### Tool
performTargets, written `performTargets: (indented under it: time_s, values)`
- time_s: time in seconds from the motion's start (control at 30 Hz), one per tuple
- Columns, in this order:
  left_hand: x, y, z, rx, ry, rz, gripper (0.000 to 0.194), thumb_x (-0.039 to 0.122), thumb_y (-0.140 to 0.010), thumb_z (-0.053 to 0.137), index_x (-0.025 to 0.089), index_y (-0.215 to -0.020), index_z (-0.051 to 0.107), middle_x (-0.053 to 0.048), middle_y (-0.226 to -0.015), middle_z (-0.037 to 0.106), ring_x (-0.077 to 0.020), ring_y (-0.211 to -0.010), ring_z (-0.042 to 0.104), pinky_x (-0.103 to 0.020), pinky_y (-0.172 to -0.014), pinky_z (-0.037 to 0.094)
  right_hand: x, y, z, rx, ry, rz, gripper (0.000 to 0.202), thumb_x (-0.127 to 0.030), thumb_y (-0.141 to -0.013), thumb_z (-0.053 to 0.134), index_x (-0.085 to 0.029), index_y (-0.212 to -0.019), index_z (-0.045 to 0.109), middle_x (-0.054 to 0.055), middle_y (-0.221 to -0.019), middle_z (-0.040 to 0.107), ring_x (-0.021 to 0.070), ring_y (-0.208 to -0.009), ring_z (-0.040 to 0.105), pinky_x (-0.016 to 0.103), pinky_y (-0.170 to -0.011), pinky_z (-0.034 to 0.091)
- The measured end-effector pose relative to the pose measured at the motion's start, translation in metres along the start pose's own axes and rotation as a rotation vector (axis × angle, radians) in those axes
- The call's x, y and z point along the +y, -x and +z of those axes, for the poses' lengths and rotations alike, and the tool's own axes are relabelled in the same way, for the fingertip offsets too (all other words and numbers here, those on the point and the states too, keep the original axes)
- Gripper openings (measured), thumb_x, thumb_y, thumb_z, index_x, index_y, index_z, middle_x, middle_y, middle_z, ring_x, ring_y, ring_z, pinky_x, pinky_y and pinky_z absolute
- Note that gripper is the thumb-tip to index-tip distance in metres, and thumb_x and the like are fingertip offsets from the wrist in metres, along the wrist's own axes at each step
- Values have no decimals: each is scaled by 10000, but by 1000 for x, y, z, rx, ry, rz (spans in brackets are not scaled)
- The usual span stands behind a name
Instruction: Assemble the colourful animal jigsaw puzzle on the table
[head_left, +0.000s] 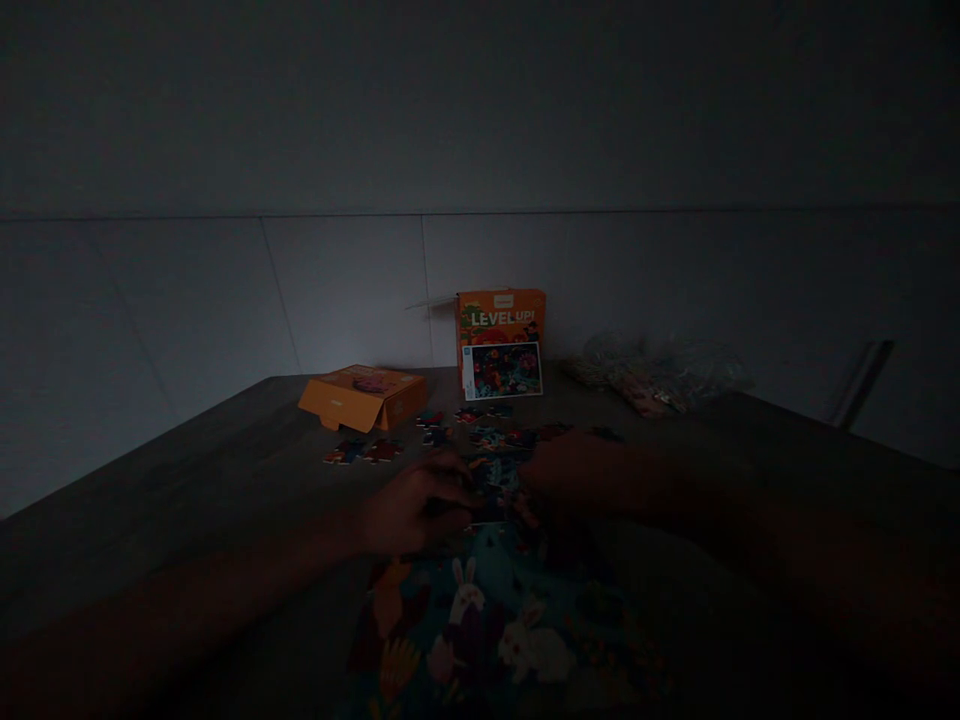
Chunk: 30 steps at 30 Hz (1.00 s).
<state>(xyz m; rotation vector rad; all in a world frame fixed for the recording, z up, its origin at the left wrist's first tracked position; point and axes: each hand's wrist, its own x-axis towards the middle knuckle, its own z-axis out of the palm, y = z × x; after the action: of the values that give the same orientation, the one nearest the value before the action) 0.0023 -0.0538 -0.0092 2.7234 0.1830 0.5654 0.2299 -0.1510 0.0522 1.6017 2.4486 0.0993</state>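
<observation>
The picture is very dark. A partly joined jigsaw (487, 630) with white rabbits and flowers lies at the near edge of the view. Just beyond it, my left hand (420, 505) has its fingers bent around the side of a dark puzzle piece (491, 505). My right hand (559, 465) is on the other side, its fingers lost in shadow over the pieces. More loose pieces (491, 437) lie beyond both hands, and several others (364, 452) are to the left.
An upright orange box (502, 320) stands at the back with a picture card (502, 371) leaning on it. An open orange box (364, 395) lies left of it. Clear plastic bags (660, 375) with pieces sit at the back right, near the wall (345, 290).
</observation>
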Motion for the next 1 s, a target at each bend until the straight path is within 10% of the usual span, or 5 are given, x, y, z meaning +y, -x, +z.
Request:
performTargets:
  time_s: [0.23,0.63,0.77,1.0]
  values:
    - [-6,-4,2,178,-63,-295,98,223,-852,642,162,-887,710,-61,-913,654,-191,-837,611,-285,-742,484,-15,9,-6,20,-27,-66,154,-159,-737,708,-171,-888,734,73,-763,731,199,-599,657,236,-441,341]
    - [-12,-2,0,75,113,-181,212,138,-867,545,162,-982,722,-75,-975,659,-205,-917,622,-308,-801,484,-20,10,-13,-111,-221,93,46,-211,-736,699,-177,-728,729,47,-657,675,156,-500,582,240,-444,364]
    - [-11,0,-2,145,275,-242,269,206,-871,568,151,-1127,633,-77,-1008,658,-208,-897,624,-315,-766,498,-24,5,-7,3,-282,-32,152,-284,-743,707,-173,-846,717,62,-774,698,178,-595,625,245,-474,412]
    - [4,-5,-10,-57,153,-31,237,306,-812,711,155,-991,676,-89,-1056,631,-241,-1002,593,-337,-869,479,-33,-17,22,272,-337,-56,335,-297,-853,669,-113,-1130,633,162,-1136,634,255,-944,647,335,-757,498]
